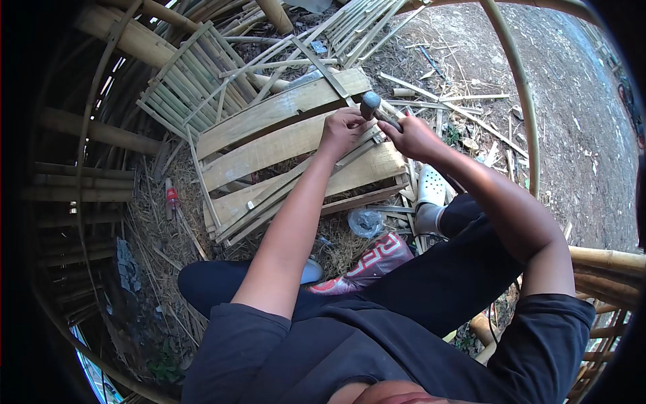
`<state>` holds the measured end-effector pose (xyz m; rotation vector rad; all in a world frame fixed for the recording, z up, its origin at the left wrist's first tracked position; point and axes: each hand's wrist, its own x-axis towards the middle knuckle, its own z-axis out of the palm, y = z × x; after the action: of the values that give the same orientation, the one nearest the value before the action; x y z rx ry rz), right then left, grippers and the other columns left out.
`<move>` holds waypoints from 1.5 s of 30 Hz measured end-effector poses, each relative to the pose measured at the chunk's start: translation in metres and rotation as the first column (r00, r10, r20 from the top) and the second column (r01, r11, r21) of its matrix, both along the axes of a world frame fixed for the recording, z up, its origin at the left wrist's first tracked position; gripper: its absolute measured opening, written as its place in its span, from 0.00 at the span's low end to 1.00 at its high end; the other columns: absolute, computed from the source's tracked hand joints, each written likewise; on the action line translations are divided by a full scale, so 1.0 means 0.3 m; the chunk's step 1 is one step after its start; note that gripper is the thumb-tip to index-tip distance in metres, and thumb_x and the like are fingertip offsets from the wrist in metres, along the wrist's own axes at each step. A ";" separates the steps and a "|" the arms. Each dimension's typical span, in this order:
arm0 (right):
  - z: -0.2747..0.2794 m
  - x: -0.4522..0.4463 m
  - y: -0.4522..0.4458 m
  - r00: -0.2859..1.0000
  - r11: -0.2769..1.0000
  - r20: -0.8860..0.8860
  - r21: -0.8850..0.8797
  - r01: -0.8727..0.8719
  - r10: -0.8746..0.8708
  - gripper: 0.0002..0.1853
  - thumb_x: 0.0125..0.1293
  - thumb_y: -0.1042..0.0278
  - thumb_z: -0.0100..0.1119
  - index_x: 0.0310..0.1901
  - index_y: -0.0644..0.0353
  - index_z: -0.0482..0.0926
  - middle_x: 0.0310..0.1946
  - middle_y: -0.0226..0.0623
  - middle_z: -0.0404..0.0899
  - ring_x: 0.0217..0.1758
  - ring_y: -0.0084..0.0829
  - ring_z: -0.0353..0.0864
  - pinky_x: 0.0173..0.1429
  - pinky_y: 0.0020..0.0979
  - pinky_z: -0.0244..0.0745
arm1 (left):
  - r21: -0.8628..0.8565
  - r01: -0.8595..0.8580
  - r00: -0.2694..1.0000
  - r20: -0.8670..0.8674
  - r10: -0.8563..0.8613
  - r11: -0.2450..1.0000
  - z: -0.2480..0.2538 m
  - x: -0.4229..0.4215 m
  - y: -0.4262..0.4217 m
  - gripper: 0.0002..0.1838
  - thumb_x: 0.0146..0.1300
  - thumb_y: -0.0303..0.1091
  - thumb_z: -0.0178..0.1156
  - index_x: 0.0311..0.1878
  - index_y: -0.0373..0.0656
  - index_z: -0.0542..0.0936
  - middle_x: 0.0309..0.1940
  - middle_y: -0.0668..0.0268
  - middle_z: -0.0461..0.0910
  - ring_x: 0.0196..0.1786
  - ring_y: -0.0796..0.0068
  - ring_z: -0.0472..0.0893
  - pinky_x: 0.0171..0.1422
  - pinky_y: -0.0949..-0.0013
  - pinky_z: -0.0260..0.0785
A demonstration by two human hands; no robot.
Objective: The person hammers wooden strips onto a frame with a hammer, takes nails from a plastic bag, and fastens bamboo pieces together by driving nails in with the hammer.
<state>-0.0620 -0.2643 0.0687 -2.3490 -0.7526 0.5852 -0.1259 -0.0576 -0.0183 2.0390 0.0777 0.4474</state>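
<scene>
My right hand [412,139] is wrapped round the handle of a hammer [370,104], whose dark metal head sits just above and beside my left fingers. My left hand [342,130] is closed in a pinch at the end of the narrow wooden strips [282,188]. What its fingertips hold is too small and too hidden to make out. Beneath both hands lies a low slatted wooden platform [269,161] of pale boards with gaps between them. The strips run slantwise across its boards, from the lower left up to my hands.
A bamboo-slat panel [195,84] leans behind the platform. Loose bamboo strips [464,108] litter the ground at right. A coil of clear plastic [365,222] and a printed sack [370,266] lie by my legs. A red-labelled bottle [171,195] lies at left. Bamboo poles [525,87] arch around.
</scene>
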 end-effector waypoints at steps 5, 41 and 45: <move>0.037 -0.015 0.015 0.998 0.993 -0.036 0.103 0.063 -0.060 0.35 0.76 0.37 0.55 0.29 0.69 0.82 0.16 0.40 0.76 0.20 0.29 0.75 0.28 0.41 0.70 | -0.097 -0.016 1.000 0.024 0.019 0.995 -0.009 -0.001 -0.004 0.08 0.59 0.29 0.76 0.40 0.38 0.90 0.47 0.63 0.87 0.40 0.77 0.85 0.45 0.73 0.79; 0.065 -0.003 0.001 1.000 1.000 0.015 0.012 0.010 -0.010 0.31 0.75 0.42 0.59 0.31 0.68 0.83 0.17 0.44 0.77 0.19 0.32 0.76 0.29 0.42 0.70 | -0.053 0.058 0.993 -0.100 -0.063 0.997 0.018 -0.009 0.013 0.08 0.63 0.32 0.74 0.38 0.36 0.89 0.51 0.65 0.84 0.42 0.79 0.85 0.49 0.74 0.79; 0.065 0.006 0.006 0.994 0.989 0.109 0.144 -0.012 -0.004 0.31 0.75 0.43 0.59 0.30 0.69 0.82 0.16 0.45 0.76 0.18 0.33 0.74 0.28 0.43 0.69 | -0.093 0.043 0.999 0.005 -0.043 0.995 0.003 -0.004 0.007 0.08 0.60 0.30 0.76 0.36 0.35 0.88 0.49 0.64 0.85 0.35 0.84 0.81 0.41 0.78 0.76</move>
<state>-0.0601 -0.2625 0.0882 -2.2597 -0.8205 0.3917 -0.1272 -0.0554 -0.0175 1.9451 0.0514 0.4127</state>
